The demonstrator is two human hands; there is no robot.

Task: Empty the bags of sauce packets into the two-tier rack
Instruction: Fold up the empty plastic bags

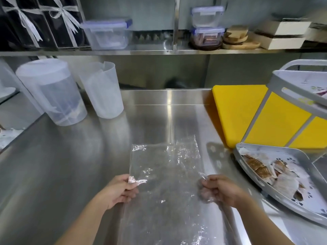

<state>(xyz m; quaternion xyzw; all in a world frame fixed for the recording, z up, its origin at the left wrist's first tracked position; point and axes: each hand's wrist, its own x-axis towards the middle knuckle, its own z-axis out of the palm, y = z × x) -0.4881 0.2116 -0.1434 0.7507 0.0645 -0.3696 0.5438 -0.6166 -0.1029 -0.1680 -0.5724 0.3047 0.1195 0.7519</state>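
Observation:
An empty clear plastic bag (pixel 164 165) lies stretched over the steel counter in front of me. My left hand (pixel 118 190) pinches its left edge and my right hand (pixel 219 190) grips its right edge, partly under the film. At the right stands the grey two-tier rack (pixel 276 85). Its lower tier (pixel 251 174) holds several brown and white sauce packets (pixel 276 172). The upper tier (pixel 300 96) runs off the frame's right edge, and I see only bits of packets in it.
A yellow cutting board (pixel 238 114) lies under and behind the rack. Two translucent plastic jugs (pixel 53 92) (pixel 104 91) stand at the back left. A steel shelf (pixel 159 52) above carries lidded containers, boxes and wooden boards.

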